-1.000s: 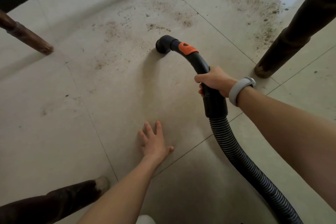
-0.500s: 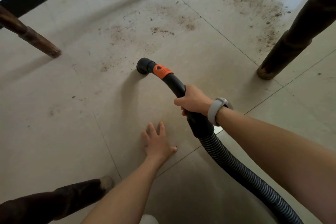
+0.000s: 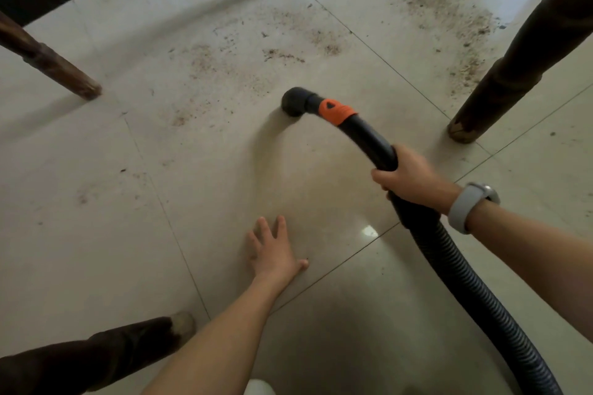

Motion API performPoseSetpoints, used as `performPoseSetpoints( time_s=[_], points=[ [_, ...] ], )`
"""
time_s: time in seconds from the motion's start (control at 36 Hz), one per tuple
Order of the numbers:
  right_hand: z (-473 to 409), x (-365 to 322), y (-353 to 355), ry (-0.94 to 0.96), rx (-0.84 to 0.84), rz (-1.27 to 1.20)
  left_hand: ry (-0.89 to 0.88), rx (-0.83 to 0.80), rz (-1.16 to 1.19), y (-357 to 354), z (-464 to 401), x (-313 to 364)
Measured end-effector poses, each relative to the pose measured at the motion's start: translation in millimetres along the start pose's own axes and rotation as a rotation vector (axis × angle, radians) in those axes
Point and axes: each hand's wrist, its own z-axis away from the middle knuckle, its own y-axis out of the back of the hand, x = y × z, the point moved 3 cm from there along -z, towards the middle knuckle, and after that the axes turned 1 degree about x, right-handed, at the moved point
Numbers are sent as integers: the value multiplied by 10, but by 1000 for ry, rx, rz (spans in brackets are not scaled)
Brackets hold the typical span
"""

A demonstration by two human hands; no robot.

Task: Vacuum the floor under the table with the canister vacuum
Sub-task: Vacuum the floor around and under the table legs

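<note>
Our right hand (image 3: 414, 178) gripped the black, orange-collared vacuum handle (image 3: 362, 135); left hand (image 3: 272, 250) lay flat, fingers spread, on the floor (image 3: 128, 234). Hose (image 3: 475, 292) ran out of frame, canister unseen.

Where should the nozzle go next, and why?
Probably push the nozzle a little forward and left into the dirt just beyond it. The right hand grips the wand and the left hand lies flat on the floor. The tile near the hands looks clean, while brown specks lie ahead of the nozzle.
</note>
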Motion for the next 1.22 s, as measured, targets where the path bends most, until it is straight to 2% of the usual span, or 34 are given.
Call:
performPoseSetpoints(
  time_s=[0.11, 0.19, 0.33, 0.5, 0.64, 0.72, 0.94, 1.06, 1.17, 1.22],
  points=[
    [22, 151, 249, -74, 165, 1, 1, 7, -9, 2, -2, -7],
    [107, 230, 299, -108, 201, -40, 3, 16, -9, 4, -10, -16],
    [366, 157, 119, -38, 72, -6, -27, 26, -28, 29, -37, -70],
    [715, -64, -304, 157, -220, 255, -106, 81, -38, 166, -16, -224],
    [830, -110, -350, 203, -366, 309, -17, 133, -13, 115, 77, -494],
    [793, -20, -186, 186, -379, 312, -11, 130, 9, 66, 133, -561],
    [754, 166, 30, 78, -225, 191, 10, 103, 53, 61, 99, -516],
    [870, 70, -94, 124, -293, 197, 25, 63, 39, 48, 82, -516],
    [1036, 95, -292, 203, -440, 385, 32, 72, 79, 50, 100, -543],
    [1112, 90, -403, 247, -455, 461, 34, 76, 121, 54, 129, -566]
  ],
)
